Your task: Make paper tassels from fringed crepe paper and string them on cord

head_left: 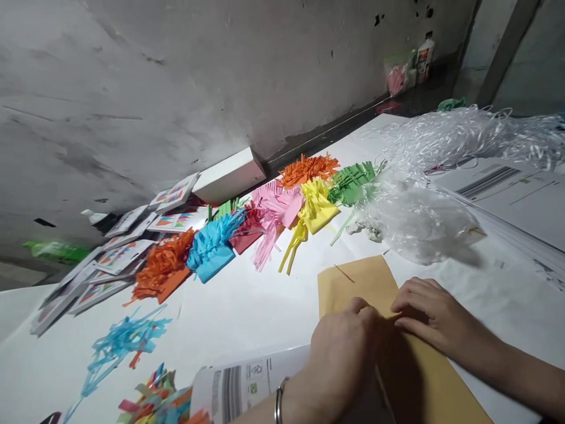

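Note:
A tan paper envelope or sheet [441, 377] lies on the white table surface [247, 312], and a thin brown strip [344, 274] rests near its top. My left hand [344, 347], with a silver bangle at the wrist, is curled over the tan paper; its fingertips are mostly hidden. From the right, my right hand [428, 312] pinches the paper's right edge between thumb and fingers. Under my left forearm lies a white printed sheet or packet [247, 377].
Fringed paper bundles, orange [163, 265], blue [216, 253], pink [278, 206], yellow [320, 206] and green [353, 182], cross the table. Clear plastic [415, 218] and white strings [459, 138] lie right. Packets [119, 256] and a white box [229, 176] stand by the wall.

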